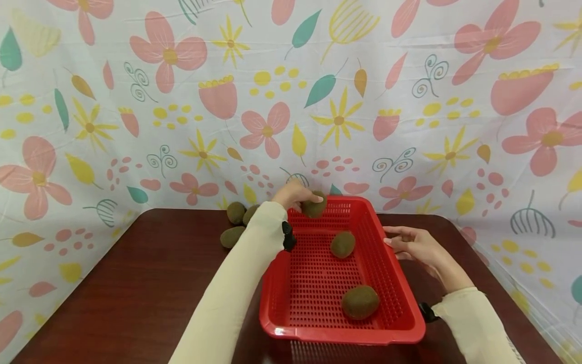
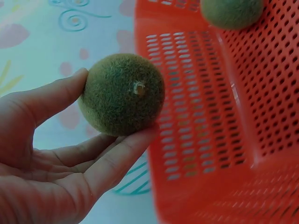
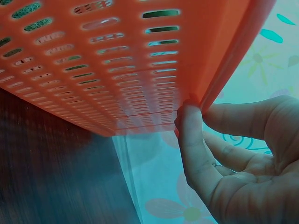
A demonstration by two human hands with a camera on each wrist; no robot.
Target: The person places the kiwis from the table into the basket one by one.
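Behind the dark wooden surface [image 1: 113,293] hangs a white cloth [image 1: 291,167] printed with flowers and leaves. From the head view, a red basket [image 1: 345,334] stands right of the middle, its long sides running from near to far. Over its far left corner, the left hand [image 1: 295,194] grips a kiwi [image 1: 314,205] with bent fingers. Inside the basket lie a far kiwi [image 1: 343,244] and a near kiwi [image 1: 360,302]; the second has its long axis roughly left to right, close to the right wall. Left of the basket, three kiwis [image 1: 232,236] make a group near the far edge, and a wide part of the surface extends to the left. On the right, a narrower strip remains, where the right hand [image 1: 416,247] holds the rim.

From the left wrist view, thumb and fingers pinch the held fruit from opposite sides. Its end with a small pale mark faces the camera, so its long axis points roughly toward the lens.

From the right wrist view, the thumb and a finger pinch the basket's rim.
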